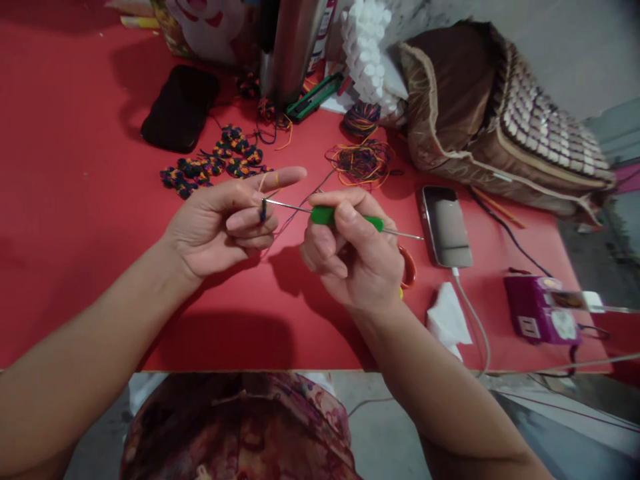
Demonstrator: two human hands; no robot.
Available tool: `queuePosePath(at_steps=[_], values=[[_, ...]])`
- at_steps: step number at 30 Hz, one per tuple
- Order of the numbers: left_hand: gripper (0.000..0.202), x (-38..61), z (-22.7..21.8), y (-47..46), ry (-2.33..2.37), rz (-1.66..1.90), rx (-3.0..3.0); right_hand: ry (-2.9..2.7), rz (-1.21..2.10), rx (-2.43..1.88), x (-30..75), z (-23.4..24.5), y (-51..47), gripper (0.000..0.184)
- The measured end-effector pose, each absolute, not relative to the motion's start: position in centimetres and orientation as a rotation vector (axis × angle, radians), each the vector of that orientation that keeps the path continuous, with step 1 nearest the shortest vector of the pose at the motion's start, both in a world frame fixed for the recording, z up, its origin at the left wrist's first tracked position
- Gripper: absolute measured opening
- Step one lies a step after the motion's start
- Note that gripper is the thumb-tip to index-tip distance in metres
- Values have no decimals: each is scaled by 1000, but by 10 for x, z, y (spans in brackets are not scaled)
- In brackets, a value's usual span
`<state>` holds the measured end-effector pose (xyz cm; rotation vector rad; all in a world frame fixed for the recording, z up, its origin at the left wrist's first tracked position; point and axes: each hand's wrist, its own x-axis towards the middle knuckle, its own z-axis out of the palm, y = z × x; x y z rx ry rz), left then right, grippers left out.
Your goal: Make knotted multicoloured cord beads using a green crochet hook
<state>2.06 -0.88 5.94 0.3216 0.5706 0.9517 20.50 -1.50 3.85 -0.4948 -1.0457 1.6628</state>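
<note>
My right hand [353, 250] grips a crochet hook by its green handle [324, 215], its metal shaft pointing left. The hook's tip meets a small dark piece of crochet [263, 209] pinched in my left hand [220, 223]. Yarn loops over the raised left index finger, and a strand runs off to a loose tangle of multicoloured yarn [361, 162] beyond my hands. Behind the left hand lie several small crocheted pieces [215, 160] in dark blue, orange and purple. A wound ball of the same yarn [361, 119] sits past the tangle.
A black phone [181, 108] lies at the back left. A metal flask [295, 50] and a green cutter [315, 98] are at the back. To the right are a brown bag [450, 100], a plugged-in phone [447, 227], white tissue [449, 320] and a purple box [537, 310] with cables.
</note>
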Motion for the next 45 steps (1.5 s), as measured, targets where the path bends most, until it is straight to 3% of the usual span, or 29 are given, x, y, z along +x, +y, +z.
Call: queuePosePath(at_steps=[16,27,36,45], values=[[28,33,53,-10,624,1124,382,-946,1826,-458,213,31,-4,14],[31,35,62,-13,629,1274,536,-1074,1505,-543,203,32,-10,13],[30,32,58,-12,709,1288,644,-1134,1488,-545,205,26,-5,17],[54,28,66,-14,548,1194,307,-1066,1514,-670,204,36,-12,17]])
